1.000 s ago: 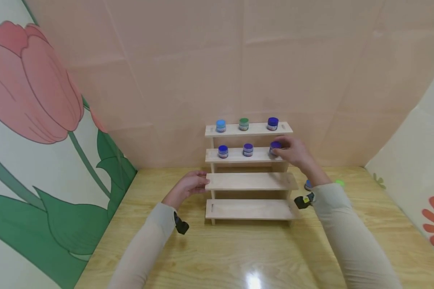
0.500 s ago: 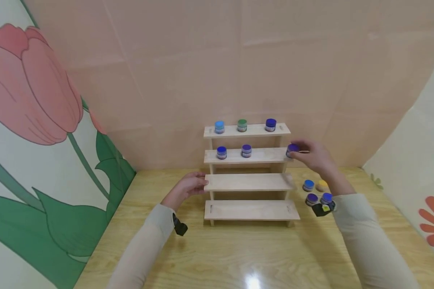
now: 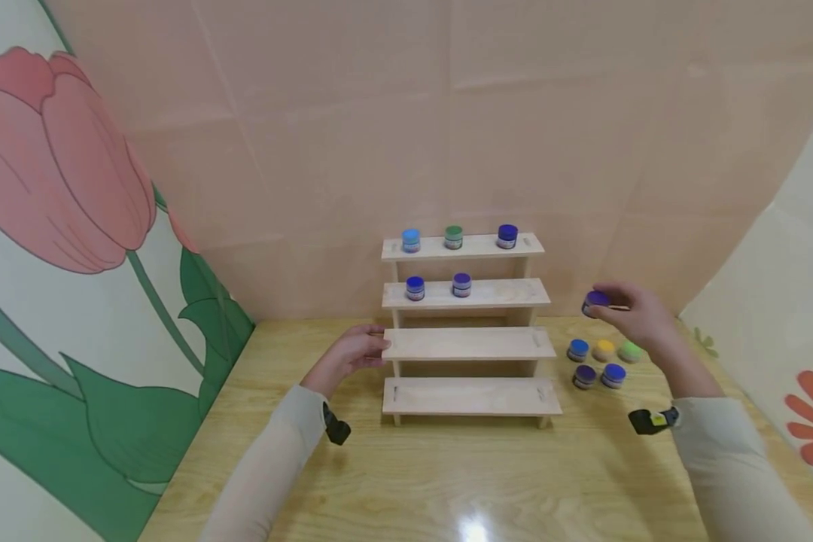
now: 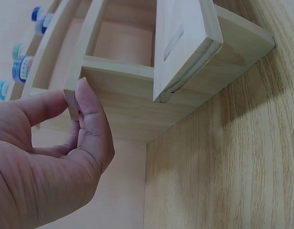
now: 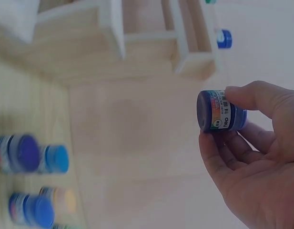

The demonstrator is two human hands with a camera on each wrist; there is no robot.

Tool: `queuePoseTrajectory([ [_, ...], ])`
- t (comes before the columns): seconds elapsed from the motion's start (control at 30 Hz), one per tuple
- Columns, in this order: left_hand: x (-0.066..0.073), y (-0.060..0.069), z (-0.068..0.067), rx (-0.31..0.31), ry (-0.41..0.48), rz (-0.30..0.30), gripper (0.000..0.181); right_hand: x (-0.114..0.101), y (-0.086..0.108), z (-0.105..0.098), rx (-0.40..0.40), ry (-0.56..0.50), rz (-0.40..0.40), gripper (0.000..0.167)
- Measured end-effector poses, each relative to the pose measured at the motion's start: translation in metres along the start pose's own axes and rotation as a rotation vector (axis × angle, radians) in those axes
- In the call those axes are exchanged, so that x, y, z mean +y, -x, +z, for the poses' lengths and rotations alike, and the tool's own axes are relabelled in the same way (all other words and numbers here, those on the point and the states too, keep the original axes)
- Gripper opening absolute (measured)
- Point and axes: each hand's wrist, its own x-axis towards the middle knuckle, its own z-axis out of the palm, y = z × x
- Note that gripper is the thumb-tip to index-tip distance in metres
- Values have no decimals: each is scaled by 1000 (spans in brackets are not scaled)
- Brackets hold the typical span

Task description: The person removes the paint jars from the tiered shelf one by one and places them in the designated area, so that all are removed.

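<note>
My right hand pinches a dark blue paint jar by its sides, in the air to the right of a wooden tiered shelf. With thumb and fingers, my left hand grips the left end of the shelf's third tier from the top. A light blue jar, a green jar and a dark blue jar stand on the top tier. On the second tier are a blue jar and a purple-lidded jar, both left of its right end.
Several paint jars stand on the wooden table right of the shelf, below my right hand, among them a yellow-lidded jar and a light green jar. A pinkish wall rises behind the shelf.
My right hand has lifted the dark blue jar from the right end of the second tier and carried it right and down, beside the shelf. My left hand keeps its grip.
</note>
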Motion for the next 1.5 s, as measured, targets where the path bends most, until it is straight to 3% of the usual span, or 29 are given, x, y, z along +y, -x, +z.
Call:
queuePoseTrajectory([
  [0.3,1,1,-1,-10,-3,9,57,35,17,-11,14,64,41,65],
  [0.53,0,0,-1,-14,-3,8,57,60,29,-15,4,58,49,64],
  [0.87,1,0,1,-6,2,10,59,101,35,-12,21,38,0,57],
  [1.1,-1,-1,0,-7,17,3,55,126,43,-10,19,35,29,59],
  [1.3,-2,-2,0,-2,29,2,58,145,46,-7,41,-9,22,58],
  [1.5,-1,-4,-1,3,20,0,58,154,49,-5,15,-4,68,63],
])
